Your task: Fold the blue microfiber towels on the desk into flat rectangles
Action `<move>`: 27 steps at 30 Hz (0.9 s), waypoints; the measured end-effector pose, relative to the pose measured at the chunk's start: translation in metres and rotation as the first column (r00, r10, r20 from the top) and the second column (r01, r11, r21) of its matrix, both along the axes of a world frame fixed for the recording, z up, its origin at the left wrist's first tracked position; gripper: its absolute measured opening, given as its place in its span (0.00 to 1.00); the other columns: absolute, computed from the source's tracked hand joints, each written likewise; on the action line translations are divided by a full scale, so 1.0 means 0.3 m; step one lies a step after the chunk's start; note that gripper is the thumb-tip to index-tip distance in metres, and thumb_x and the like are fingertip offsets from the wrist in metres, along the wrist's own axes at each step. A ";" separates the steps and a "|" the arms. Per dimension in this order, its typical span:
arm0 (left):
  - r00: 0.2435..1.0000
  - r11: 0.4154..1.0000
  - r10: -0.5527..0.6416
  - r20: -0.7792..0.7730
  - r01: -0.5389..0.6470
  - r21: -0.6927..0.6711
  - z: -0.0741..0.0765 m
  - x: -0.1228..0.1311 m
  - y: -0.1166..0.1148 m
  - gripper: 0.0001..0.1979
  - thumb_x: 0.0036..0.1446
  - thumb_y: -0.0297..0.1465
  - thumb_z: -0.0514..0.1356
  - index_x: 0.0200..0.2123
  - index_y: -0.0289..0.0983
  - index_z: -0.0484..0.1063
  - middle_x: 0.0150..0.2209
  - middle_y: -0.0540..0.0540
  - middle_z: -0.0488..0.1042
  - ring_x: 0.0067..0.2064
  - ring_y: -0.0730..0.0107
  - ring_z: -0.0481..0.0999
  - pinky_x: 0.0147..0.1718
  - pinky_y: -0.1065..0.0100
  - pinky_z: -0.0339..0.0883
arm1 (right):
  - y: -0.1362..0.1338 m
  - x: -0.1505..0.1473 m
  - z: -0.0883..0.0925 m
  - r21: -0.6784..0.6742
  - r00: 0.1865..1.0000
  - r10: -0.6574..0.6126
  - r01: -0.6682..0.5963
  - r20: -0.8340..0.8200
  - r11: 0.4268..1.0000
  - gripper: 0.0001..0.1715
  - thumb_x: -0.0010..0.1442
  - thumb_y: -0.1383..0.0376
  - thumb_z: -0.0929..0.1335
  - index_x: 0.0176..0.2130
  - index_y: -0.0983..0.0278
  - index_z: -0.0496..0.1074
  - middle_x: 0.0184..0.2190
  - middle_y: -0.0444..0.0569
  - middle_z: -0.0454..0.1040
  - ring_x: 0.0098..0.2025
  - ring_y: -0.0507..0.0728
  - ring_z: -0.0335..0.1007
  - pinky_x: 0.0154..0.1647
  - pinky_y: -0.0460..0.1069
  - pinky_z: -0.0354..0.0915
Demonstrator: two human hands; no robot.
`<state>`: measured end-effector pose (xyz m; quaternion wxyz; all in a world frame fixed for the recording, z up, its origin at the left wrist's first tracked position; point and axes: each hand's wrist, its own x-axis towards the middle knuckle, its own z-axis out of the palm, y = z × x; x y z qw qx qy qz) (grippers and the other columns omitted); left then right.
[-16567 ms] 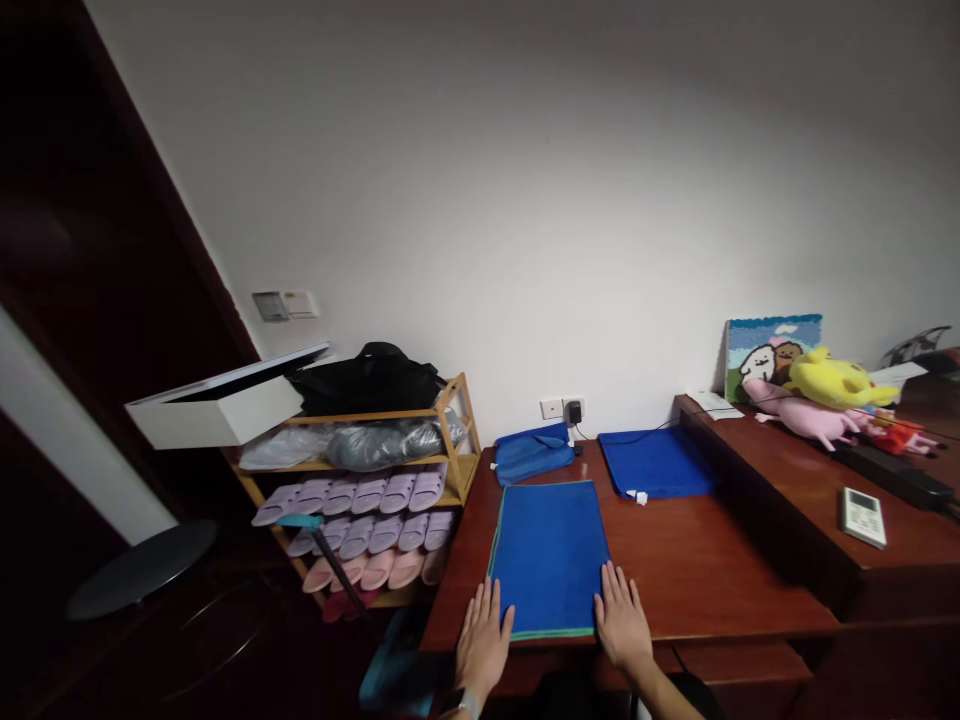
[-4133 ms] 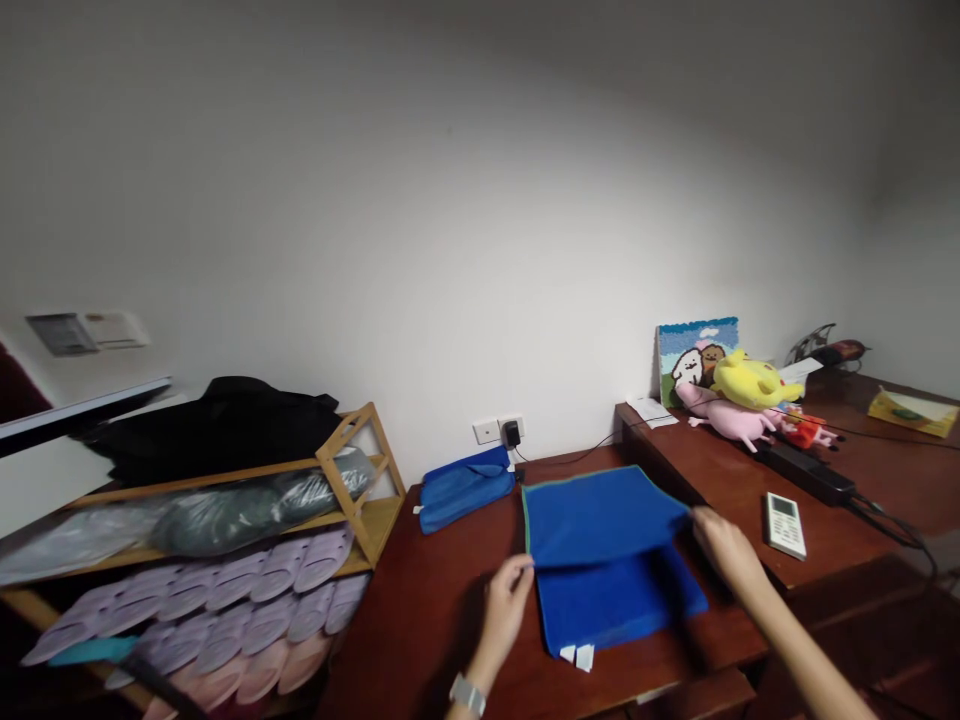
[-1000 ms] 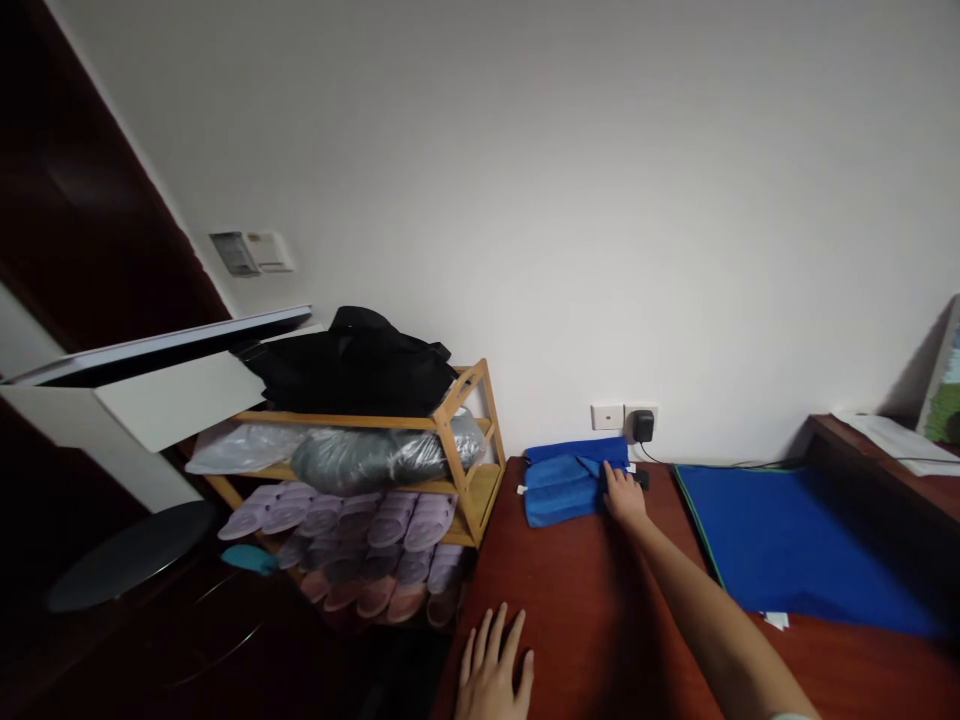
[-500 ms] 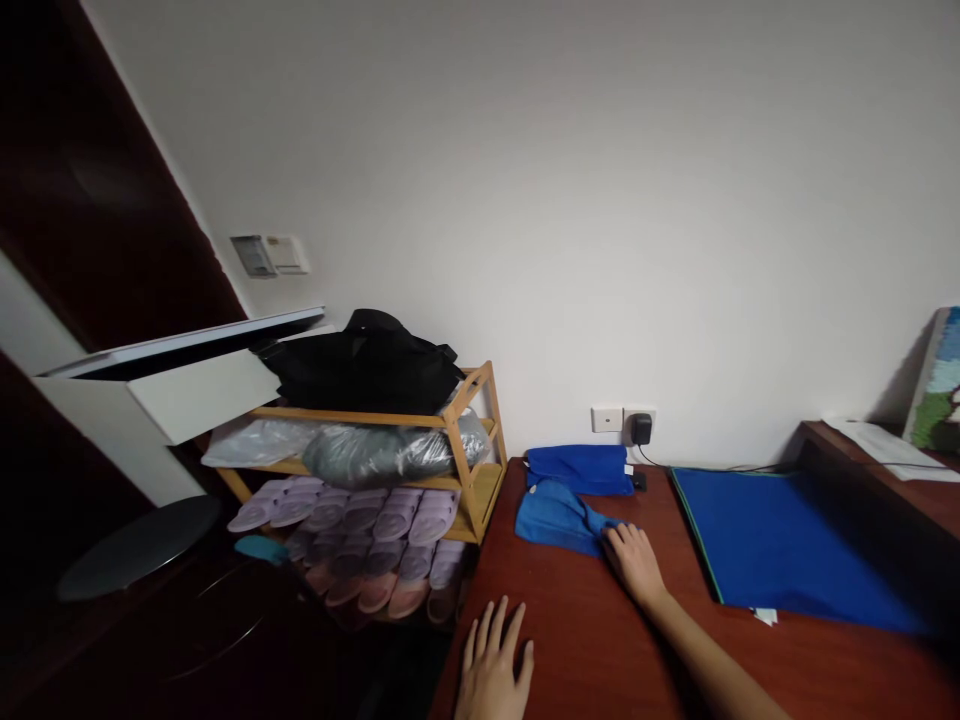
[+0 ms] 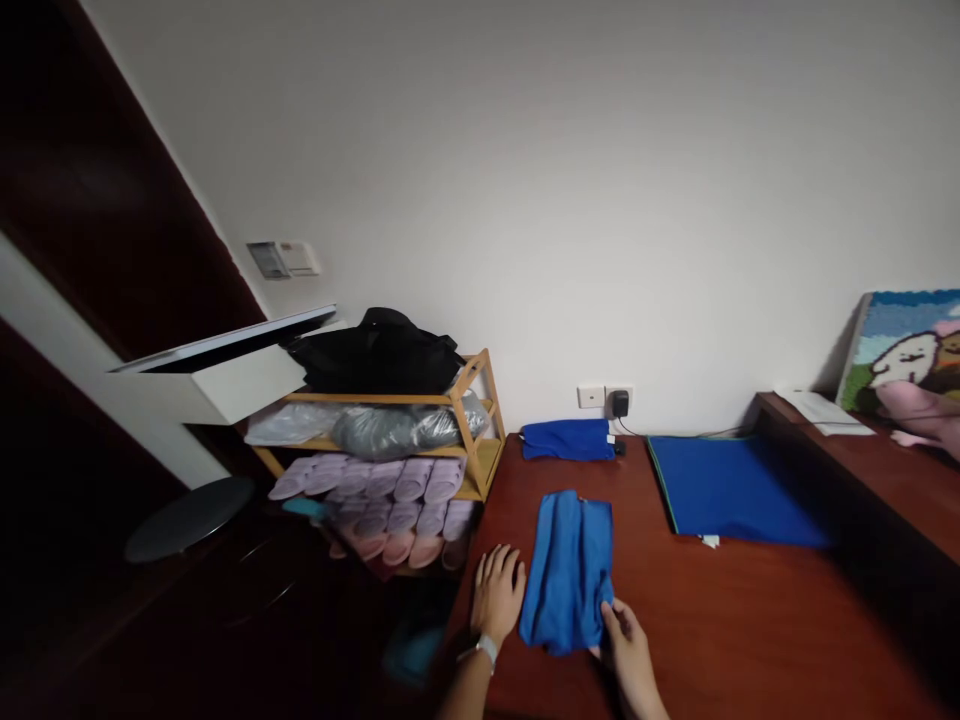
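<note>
A crumpled blue cloth [image 5: 568, 570] lies lengthwise on the dark red wooden table [image 5: 712, 610], close to the front edge. My right hand [image 5: 627, 648] grips its near right corner, fingers closed on the fabric. Resting flat on the table just left of the cloth is my left hand [image 5: 496, 592], fingers apart, a watch on its wrist. Another folded blue cloth [image 5: 568, 440] sits at the back by the wall socket. A larger folded blue cloth [image 5: 731, 490] lies flat to the right.
A wooden rack [image 5: 420, 440] with several pale slippers, bagged items and a black bag stands left of the table. A raised wooden ledge [image 5: 862, 470] at the right holds papers, a picture and a plush toy. A charger is plugged in at the wall socket [image 5: 619, 402]. A round stool [image 5: 187, 503] stands at the left.
My right hand has dragged one blue cloth from the back pile toward the front edge. My left hand stayed flat on the table. The view swung right and down.
</note>
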<state>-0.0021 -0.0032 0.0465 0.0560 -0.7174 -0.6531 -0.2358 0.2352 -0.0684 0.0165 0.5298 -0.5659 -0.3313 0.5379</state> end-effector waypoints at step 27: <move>0.050 0.737 0.651 0.757 0.194 -0.647 -0.201 0.532 -0.702 0.39 0.42 0.70 0.57 0.37 0.40 0.76 0.34 0.37 0.81 0.41 0.41 0.83 0.38 0.49 0.76 | -0.466 0.209 0.013 0.141 0.955 0.064 -0.109 0.289 0.984 0.30 0.49 0.44 0.68 0.48 0.54 0.75 0.28 0.44 0.78 0.29 0.62 0.77 0.35 0.57 0.75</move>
